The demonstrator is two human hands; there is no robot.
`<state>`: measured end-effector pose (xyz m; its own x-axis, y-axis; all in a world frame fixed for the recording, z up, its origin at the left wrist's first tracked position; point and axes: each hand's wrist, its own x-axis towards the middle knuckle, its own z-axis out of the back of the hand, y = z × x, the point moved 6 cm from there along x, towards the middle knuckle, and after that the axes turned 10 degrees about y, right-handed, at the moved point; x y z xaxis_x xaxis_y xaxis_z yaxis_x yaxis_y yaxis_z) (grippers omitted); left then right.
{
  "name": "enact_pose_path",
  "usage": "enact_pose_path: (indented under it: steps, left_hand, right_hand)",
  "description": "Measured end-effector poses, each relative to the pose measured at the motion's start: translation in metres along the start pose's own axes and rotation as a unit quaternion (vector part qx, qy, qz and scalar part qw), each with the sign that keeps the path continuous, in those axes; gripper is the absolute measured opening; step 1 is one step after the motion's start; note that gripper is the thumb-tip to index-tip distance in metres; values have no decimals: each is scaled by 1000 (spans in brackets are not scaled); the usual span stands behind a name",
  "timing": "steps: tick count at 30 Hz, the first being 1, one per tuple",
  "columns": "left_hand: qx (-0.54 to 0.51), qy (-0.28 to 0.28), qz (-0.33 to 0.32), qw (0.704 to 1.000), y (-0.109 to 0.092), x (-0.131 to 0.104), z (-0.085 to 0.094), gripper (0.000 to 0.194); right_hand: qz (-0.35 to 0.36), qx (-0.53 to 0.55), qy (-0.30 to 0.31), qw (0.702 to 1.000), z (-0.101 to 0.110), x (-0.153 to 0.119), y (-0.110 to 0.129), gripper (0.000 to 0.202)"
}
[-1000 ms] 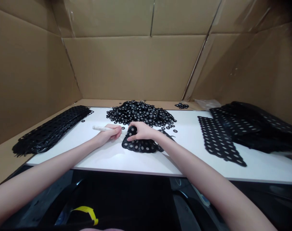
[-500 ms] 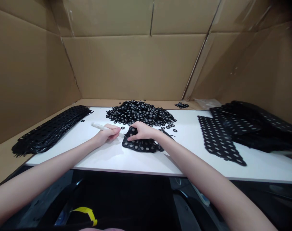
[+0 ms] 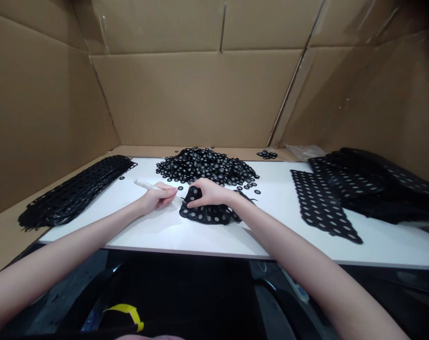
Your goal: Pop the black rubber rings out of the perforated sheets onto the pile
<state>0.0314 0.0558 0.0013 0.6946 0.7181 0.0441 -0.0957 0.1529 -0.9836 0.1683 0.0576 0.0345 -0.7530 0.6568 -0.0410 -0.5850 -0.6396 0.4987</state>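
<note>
Slim and white, a pen-like tool [image 3: 143, 184] is pinched in my left hand [image 3: 158, 197], its tip pointing right toward a black sheet [image 3: 209, 215] with rows of pale round spots. My right hand [image 3: 207, 192] grips the sheet's upper left part, which is bent up between thumb and fingers. The rest of the sheet lies on the white tabletop [image 3: 147, 236], partly hidden under my right hand and wrist. Just behind both hands spreads a heap of small black rings with pale centres [image 3: 207, 165]. One loose ring [image 3: 180, 188] lies between my hands.
A stack of black perforated sheets [image 3: 79, 189] lies at the left. To the right are a flat spotted sheet [image 3: 323, 205] and a pile of more sheets [image 3: 380, 189]. Cardboard walls [image 3: 200, 99] enclose the back and sides. A small ring cluster [image 3: 266, 155] sits at the back.
Almost nothing differs. Both hands keep their hold, and the sheet and the white tool stay in nearly the same place; my left forearm has shifted very slightly.
</note>
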Motion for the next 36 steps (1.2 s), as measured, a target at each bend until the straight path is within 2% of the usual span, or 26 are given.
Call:
enact_pose_path:
  steps: [11, 16, 24, 31, 36]
  left_hand:
    - [16, 25, 8, 1000, -5, 1, -4, 46]
    - [63, 49, 28, 996, -7, 4, -11, 46]
    - [82, 22, 26, 996, -12, 1, -14, 45]
    - [75, -12, -6, 997, -12, 0, -9, 45]
    - [72, -10, -23, 997, -10, 1, -7, 43]
  right_hand:
    - [-9, -22, -3, 1000, 1, -1, 4, 25]
    - [-3, -27, -4, 1000, 1, -1, 6, 24]
    - [-24, -17, -9, 1000, -1, -2, 1, 28]
    - [-61, -18, -19, 998, 0, -3, -3, 49]
    - [-67, -8, 3, 998, -2, -1, -5, 41]
